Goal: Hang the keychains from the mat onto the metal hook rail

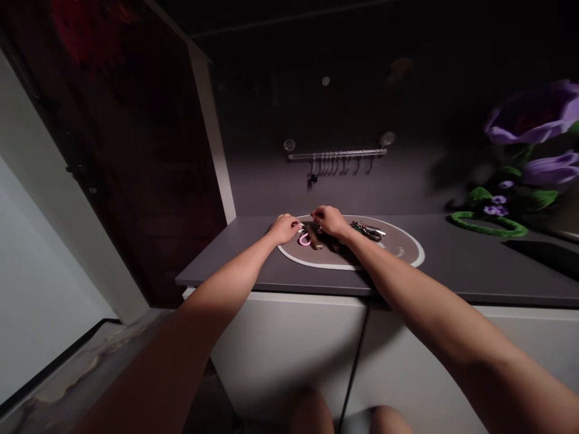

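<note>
My left hand is at the left side of an oval mat, its fingers curled together at a small shiny piece, too small to name. Just right of its fingertips lies a pink loop, with a brown oblong piece beside it. Over the back middle of the mat, my right hand has thumb and fingers drawn together. What sits in that pinch, if anything, is too small to make out. A bunch of keys rests on the mat right of my right wrist.
On the wall behind, a clear rail carries several hooks, and a small black item hangs from one. Purple flowers and a green ring stand at the counter's right. White cabinet doors are below the grey counter. A dark door is left.
</note>
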A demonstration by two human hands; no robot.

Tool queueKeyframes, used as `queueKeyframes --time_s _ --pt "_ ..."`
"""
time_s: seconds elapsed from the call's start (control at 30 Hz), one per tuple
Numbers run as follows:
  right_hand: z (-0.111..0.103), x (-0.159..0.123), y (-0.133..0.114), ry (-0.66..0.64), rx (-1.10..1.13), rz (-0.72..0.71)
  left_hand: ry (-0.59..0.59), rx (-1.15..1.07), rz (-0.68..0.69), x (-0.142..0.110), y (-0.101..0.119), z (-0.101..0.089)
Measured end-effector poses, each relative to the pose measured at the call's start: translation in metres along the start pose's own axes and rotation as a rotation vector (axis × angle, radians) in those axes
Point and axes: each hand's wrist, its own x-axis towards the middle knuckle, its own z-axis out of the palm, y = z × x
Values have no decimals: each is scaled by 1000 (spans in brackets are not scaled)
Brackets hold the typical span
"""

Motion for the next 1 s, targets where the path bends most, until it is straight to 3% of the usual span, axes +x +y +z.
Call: queueKeyframes --time_s 0.23,0.4,0.83,1.0 --pt "1 1 2 -36 -78 -11 -55 -178 -115 0 -1 -1" --pt "3 1 -1 -38 -97 -37 -94 -166 -111 1 -5 -1" --pt "5 3 -2 -46 -103 -18 29 -333 -118 -4 2 -8" --pt "6 2 -2 -23 -46 -36 113 -525 -165 -2 4 -10"
